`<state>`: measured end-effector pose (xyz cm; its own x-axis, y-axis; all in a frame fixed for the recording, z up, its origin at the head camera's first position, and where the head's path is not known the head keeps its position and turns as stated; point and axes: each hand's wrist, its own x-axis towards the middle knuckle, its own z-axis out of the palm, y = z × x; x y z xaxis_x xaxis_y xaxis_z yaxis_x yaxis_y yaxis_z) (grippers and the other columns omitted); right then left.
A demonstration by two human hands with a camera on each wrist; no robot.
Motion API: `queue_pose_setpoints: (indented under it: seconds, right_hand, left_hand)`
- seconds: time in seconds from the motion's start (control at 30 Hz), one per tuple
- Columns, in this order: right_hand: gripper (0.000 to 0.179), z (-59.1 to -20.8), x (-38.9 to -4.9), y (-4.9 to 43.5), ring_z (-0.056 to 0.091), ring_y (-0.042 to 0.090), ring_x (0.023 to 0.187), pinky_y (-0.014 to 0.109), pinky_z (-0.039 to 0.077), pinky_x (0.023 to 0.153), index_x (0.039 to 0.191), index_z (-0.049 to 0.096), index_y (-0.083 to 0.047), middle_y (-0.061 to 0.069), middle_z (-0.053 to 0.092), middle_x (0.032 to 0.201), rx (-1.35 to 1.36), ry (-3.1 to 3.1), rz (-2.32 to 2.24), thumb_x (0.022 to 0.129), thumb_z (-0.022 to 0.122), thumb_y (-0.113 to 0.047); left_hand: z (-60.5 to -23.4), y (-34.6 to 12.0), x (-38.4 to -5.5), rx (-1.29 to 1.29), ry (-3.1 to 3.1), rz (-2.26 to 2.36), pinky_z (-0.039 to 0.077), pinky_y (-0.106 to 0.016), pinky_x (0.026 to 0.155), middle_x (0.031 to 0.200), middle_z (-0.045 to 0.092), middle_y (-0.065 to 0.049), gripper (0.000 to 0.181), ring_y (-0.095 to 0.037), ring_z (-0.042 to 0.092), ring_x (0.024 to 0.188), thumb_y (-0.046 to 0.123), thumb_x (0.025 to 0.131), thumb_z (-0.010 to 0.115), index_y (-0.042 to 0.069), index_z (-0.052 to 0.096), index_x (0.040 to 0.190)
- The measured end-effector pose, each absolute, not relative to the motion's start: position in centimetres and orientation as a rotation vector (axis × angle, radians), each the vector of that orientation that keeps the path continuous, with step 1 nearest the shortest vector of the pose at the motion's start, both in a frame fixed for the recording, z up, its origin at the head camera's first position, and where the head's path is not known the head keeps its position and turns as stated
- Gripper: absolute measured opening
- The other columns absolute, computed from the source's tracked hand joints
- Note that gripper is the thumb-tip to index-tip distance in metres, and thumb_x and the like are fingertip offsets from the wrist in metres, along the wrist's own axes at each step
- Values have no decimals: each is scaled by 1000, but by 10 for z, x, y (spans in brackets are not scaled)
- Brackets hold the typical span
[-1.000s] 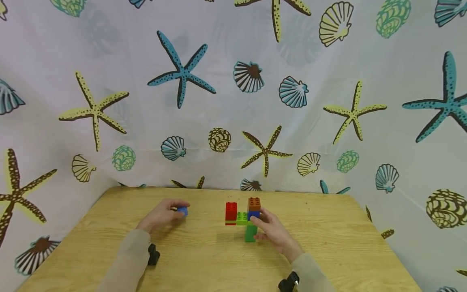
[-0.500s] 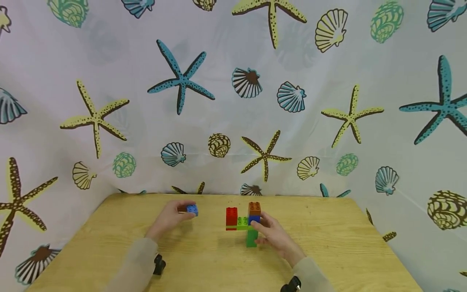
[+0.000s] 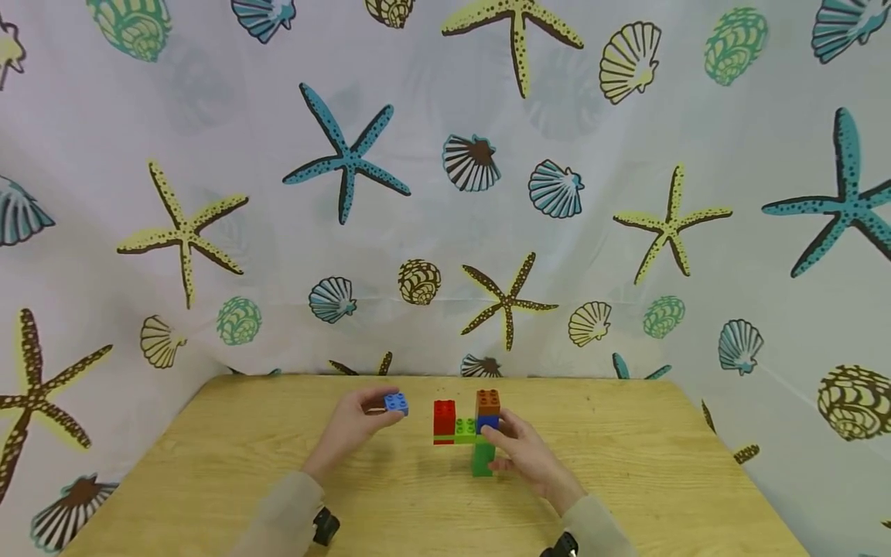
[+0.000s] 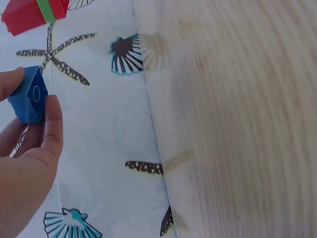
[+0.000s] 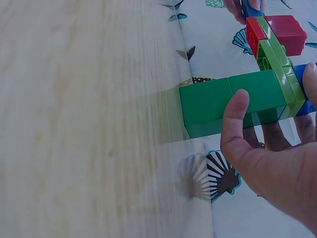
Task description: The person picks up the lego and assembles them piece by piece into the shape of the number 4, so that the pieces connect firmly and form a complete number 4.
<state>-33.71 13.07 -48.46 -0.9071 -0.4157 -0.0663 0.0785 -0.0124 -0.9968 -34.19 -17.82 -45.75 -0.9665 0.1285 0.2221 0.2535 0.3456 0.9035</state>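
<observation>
In the head view my left hand (image 3: 353,425) pinches a light blue toy brick (image 3: 396,403) between thumb and fingers, held up off the table. The left wrist view shows this blue brick (image 4: 30,96) tilted, part of its hollow underside visible. My right hand (image 3: 532,456) grips a toy-brick structure from its right side. Its base is stacked green bricks (image 5: 230,101), standing on the table. A lime-green piece (image 3: 465,429) spans leftward from the top of the base, with a red brick (image 3: 444,418) on its left end. On its right end sit a dark blue brick (image 3: 487,422) and an orange-brown brick (image 3: 489,401).
The wooden table (image 3: 230,433) extends to both sides of the hands. Behind it hangs a white curtain (image 3: 418,216) printed with starfish and shells. Black wrist cameras (image 3: 325,526) are strapped over the sleeves.
My left hand has carried the light blue brick rightward, closer to the red brick. My right hand keeps its grip on the structure. The head view has shifted slightly.
</observation>
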Motion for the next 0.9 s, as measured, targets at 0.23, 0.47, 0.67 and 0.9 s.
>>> queue_pose_setpoints:
  seconds: [0.23,0.47,0.67,0.9]
  right_hand:
    - [81,-484,-337,134,48,24,122,31,55,79,156,22,-11,21,32,153,-342,1915,-1993,94,62,-44]
    - [74,-484,-337,135,51,21,119,32,56,79,155,27,-12,20,38,150,-369,1934,-1987,96,61,-42]
    - [71,-484,-337,135,51,21,120,35,57,82,154,29,-12,19,39,151,-378,1949,-1983,97,59,-42]
    - [70,-485,-340,135,51,21,119,34,56,81,155,29,-14,18,38,151,-373,1927,-1984,97,59,-41]
  left_hand:
    - [-455,-156,-337,-401,-2365,-1773,56,-30,87,116,67,-13,40,-25,64,104,13,87,75,6,65,125]
    - [-457,-140,-336,-403,-2236,-1911,56,-23,84,116,66,-14,41,-23,64,102,8,86,75,3,65,125]
    - [-455,-130,-334,-410,-2202,-1967,55,-25,87,119,65,-14,43,-29,62,107,9,85,76,3,65,126]
    - [-450,-127,-336,-316,-2198,-2006,54,-25,88,121,64,-12,42,-26,60,109,17,87,76,9,65,127]
